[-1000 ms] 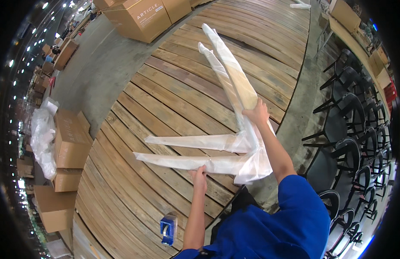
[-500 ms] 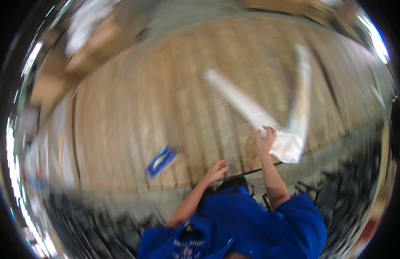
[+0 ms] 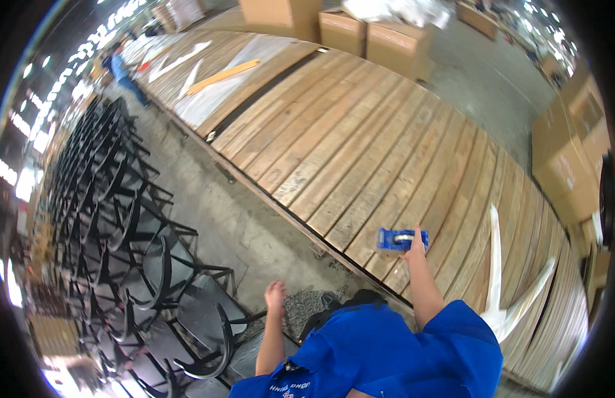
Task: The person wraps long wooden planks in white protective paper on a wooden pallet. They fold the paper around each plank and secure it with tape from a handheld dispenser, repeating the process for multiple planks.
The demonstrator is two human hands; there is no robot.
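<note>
A blue tape dispenser (image 3: 390,239) with a pale roll in its middle is at the near side of the wooden slatted table (image 3: 360,159). My right hand (image 3: 415,247) grips its right end, the fingers partly hidden. My left hand (image 3: 275,296) hangs over the floor left of the table edge, its fingers loosely bent and apart from anything. On the table to my right lies a white wrapped V-shaped piece (image 3: 496,272), its two long arms pointing away from me; neither hand touches it.
Stacked black chairs (image 3: 208,305) fill the floor on the left. Cardboard boxes (image 3: 395,48) stand beyond the table, with more boxes (image 3: 565,152) at the right. A yellow strip (image 3: 222,77) and white pieces lie past a dark gap. Another person (image 3: 125,73) stands at the far left.
My right hand has left the white wrapped piece and taken hold of the tape dispenser. My left hand has moved off the table edge, over the floor. The view has turned left.
</note>
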